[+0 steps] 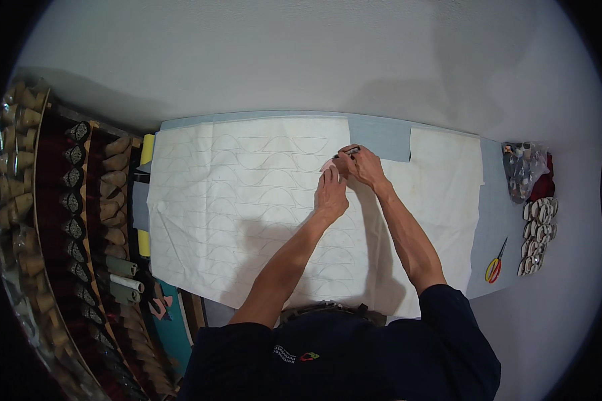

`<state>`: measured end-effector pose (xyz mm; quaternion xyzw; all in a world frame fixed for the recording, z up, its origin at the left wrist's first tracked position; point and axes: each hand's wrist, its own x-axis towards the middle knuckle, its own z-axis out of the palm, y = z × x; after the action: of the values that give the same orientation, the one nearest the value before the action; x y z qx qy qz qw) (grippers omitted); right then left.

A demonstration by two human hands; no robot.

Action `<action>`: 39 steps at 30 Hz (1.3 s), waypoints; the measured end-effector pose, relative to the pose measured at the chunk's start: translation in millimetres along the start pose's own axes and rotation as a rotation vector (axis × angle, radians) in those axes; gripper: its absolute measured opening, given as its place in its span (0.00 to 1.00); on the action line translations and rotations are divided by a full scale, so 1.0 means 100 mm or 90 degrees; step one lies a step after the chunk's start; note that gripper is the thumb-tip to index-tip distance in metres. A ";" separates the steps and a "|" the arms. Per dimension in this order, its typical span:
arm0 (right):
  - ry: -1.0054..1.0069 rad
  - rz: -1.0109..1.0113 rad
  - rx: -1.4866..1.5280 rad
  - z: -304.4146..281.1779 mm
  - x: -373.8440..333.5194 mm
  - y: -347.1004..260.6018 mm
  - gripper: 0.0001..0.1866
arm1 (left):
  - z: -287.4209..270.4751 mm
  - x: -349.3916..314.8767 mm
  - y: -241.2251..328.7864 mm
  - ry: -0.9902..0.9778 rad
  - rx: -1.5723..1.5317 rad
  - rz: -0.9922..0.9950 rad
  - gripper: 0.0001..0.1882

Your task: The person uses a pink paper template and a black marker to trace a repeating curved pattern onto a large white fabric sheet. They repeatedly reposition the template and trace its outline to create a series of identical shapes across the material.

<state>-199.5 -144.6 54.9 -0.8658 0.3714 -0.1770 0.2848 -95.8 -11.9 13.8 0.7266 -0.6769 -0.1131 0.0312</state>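
A large white sheet (261,220) covers much of the table, with rows of curved, arch-like outlines drawn on it. Near its upper edge lies a small pinkish curved template (327,165), partly hidden under my fingers. My left hand (332,194) rests on the template with its fingers stretched out, pressing it against the sheet. Just beside it, at the template's right side, my right hand (364,166) is closed around a slim, dark pen (349,153). The pen's tip is too small to make out.
Yellow-handled scissors (493,269) lie at the table's right. Beyond them are several pale shoe pieces (536,234) and a clear plastic bag (523,170). A shelf (40,147) of shoe forms and dark straps runs along the left. A wall (281,60) stands behind the grey-blue table cover (379,137).
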 end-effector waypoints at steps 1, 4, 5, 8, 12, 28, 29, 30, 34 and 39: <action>0.043 -0.005 0.017 0.00 -0.07 0.04 0.20 | 0.00 0.00 0.00 0.025 -0.006 0.007 0.34; 0.089 0.086 0.064 -0.05 -0.32 -0.04 0.17 | 0.01 -0.01 -0.04 0.044 -0.057 0.001 0.35; 0.114 0.103 0.069 -0.07 -0.43 -0.09 0.16 | 0.02 -0.01 -0.04 0.061 -0.055 0.008 0.37; 0.160 0.137 0.069 -0.07 -0.69 -0.21 0.15 | 0.03 0.00 -0.09 0.079 -0.067 0.023 0.38; 0.174 0.226 0.049 -0.09 -0.89 -0.24 0.16 | -0.10 0.23 -0.36 -0.012 -0.163 0.059 0.32; -0.015 0.245 0.389 0.38 -0.56 -0.27 0.25 | -0.29 1.22 -0.84 -0.417 -0.290 0.075 0.13; -0.011 0.236 0.382 0.37 -0.55 -0.27 0.24 | -0.30 1.22 -0.84 -0.413 -0.277 0.093 0.13; -0.008 0.227 0.374 0.36 -0.53 -0.28 0.24 | -0.30 1.22 -0.85 -0.409 -0.265 0.109 0.13; -0.048 0.250 0.217 0.21 -0.48 -0.34 0.22 | -0.42 1.20 -0.79 -0.432 -0.210 0.091 0.14; 0.019 0.255 0.092 0.02 -0.58 -0.15 0.20 | -0.55 1.09 -0.70 -0.378 -0.251 0.113 0.16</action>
<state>-228.6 -92.1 57.4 -0.7492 0.5266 -0.1556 0.3705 -9.7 -120.1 39.9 0.5807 -0.6822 -0.4440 -0.0176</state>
